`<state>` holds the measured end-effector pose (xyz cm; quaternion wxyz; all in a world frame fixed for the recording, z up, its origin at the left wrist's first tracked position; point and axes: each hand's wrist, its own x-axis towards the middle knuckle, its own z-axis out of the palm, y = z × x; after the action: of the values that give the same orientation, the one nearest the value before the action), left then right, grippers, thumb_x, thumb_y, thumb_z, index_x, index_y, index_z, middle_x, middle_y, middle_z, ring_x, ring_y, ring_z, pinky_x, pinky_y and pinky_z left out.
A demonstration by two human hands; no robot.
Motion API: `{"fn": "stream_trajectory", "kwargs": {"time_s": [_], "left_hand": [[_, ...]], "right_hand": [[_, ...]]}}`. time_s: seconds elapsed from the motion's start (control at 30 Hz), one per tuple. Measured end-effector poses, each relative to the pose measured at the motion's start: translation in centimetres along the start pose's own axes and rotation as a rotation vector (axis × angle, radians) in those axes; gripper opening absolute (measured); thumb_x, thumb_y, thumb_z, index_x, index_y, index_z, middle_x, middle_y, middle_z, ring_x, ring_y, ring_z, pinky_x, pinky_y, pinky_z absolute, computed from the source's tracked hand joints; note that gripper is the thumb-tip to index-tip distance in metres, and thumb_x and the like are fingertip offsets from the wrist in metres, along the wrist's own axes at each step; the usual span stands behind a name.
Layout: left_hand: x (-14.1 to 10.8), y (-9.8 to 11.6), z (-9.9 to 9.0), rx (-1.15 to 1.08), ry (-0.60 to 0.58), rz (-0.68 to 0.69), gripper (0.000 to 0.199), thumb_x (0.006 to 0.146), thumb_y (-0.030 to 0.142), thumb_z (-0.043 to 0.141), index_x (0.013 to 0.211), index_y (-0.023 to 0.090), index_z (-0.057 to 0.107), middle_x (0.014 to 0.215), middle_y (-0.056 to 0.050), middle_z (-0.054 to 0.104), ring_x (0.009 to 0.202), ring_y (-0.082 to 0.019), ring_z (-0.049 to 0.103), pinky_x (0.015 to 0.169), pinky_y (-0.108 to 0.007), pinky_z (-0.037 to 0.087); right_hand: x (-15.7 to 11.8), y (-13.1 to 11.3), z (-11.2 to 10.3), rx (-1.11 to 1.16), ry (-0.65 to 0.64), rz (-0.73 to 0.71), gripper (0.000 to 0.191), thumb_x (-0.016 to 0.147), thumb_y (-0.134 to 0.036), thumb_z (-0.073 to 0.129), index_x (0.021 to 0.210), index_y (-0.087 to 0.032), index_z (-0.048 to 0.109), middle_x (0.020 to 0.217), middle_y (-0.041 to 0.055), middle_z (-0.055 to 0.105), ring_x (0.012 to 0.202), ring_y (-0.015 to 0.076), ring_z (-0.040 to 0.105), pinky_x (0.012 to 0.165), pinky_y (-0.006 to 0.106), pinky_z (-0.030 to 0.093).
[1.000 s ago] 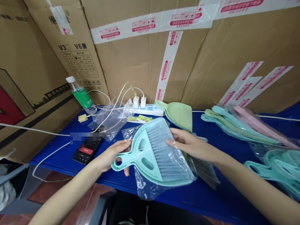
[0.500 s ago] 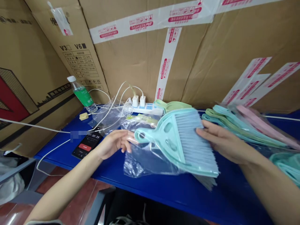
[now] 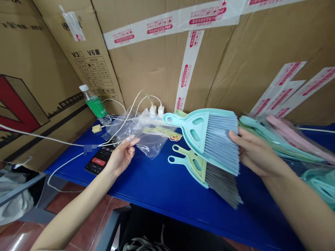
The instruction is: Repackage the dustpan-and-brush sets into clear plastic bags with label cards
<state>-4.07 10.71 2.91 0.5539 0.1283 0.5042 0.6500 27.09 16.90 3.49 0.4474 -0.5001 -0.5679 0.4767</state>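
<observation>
My right hand (image 3: pixel 252 150) grips a teal hand broom and dustpan set (image 3: pixel 197 134) by its bristle end, thumb on the pale blue bristles. The set is tilted above the table, its looped handle pointing left. Beneath it, a green hand broom (image 3: pixel 196 158) with dark grey bristles lies on the blue table, with a teal dustpan handle (image 3: pixel 176 160) beside its own. To the left, my left hand (image 3: pixel 123 153) is open, index finger stretched out and the others loosely bent. Its fingertips are near a clear plastic bag (image 3: pixel 153 148) with a printed card (image 3: pixel 175 136).
Bagged teal, green and pink pieces (image 3: pixel 290 137) lie at the right. A power strip (image 3: pixel 154 120) with chargers and white cables stands at the back. A phone (image 3: pixel 99 160) and water bottle (image 3: pixel 96 106) are at the left. Large cardboard boxes (image 3: pixel 157 66) wall the back.
The clear plastic has come off the broom and dustpan set. My left hand has moved away to the left, and the set has risen slightly in my right hand, exposing the pieces beneath.
</observation>
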Motion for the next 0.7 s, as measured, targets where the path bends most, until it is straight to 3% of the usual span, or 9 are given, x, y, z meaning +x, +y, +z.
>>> {"fn": "stream_trajectory", "kwargs": {"time_s": [0.17, 0.3, 0.43, 0.57, 0.7], "left_hand": [[0.4, -0.3, 0.0, -0.127, 0.057, 0.083, 0.027, 0.098, 0.002, 0.031, 0.095, 0.015, 0.055, 0.085, -0.003, 0.074, 0.044, -0.003, 0.056, 0.043, -0.01, 0.045], [0.5, -0.6, 0.0, -0.153, 0.098, 0.162, 0.025, 0.094, 0.002, 0.037, 0.095, 0.016, 0.058, 0.114, -0.007, 0.071, 0.076, -0.009, 0.07, 0.054, -0.013, 0.05], [0.5, -0.7, 0.6, -0.245, 0.152, 0.255, 0.024, 0.092, 0.004, 0.039, 0.095, 0.017, 0.058, 0.123, -0.008, 0.066, 0.101, -0.014, 0.069, 0.062, -0.014, 0.052], [1.1, 0.2, 1.6, -0.311, 0.209, 0.211, 0.023, 0.096, 0.006, 0.035, 0.102, 0.016, 0.055, 0.108, -0.011, 0.067, 0.087, -0.011, 0.072, 0.065, -0.013, 0.055], [1.5, 0.8, 2.3, -0.287, 0.164, 0.132, 0.031, 0.097, 0.005, 0.029, 0.118, 0.008, 0.051, 0.097, -0.013, 0.068, 0.075, -0.012, 0.072, 0.063, -0.015, 0.058]], "right_hand": [[0.0, 0.1, 0.0, 0.143, 0.005, 0.141, 0.057, 0.049, -0.063, 0.081, 0.086, -0.029, 0.053, 0.089, 0.0053, 0.074, 0.089, 0.0304, 0.07, 0.068, 0.039, 0.058], [-0.1, 0.2, 0.3, 0.164, -0.021, 0.141, 0.051, 0.056, -0.059, 0.079, 0.09, -0.029, 0.054, 0.092, 0.0061, 0.074, 0.095, 0.0311, 0.069, 0.071, 0.039, 0.058], [-0.3, 0.2, 0.5, 0.188, -0.027, 0.148, 0.063, 0.044, -0.063, 0.084, 0.087, -0.028, 0.054, 0.09, 0.004, 0.074, 0.097, 0.0298, 0.069, 0.074, 0.037, 0.059], [-0.5, 0.2, 0.7, 0.205, -0.055, 0.183, 0.064, 0.043, -0.062, 0.085, 0.088, -0.028, 0.054, 0.086, 0.002, 0.074, 0.096, 0.0284, 0.069, 0.075, 0.036, 0.059], [-0.6, 0.4, 1.0, 0.21, -0.086, 0.196, 0.065, 0.044, -0.064, 0.084, 0.089, -0.028, 0.054, 0.091, 0.0029, 0.074, 0.098, 0.0293, 0.069, 0.074, 0.037, 0.059]]}}
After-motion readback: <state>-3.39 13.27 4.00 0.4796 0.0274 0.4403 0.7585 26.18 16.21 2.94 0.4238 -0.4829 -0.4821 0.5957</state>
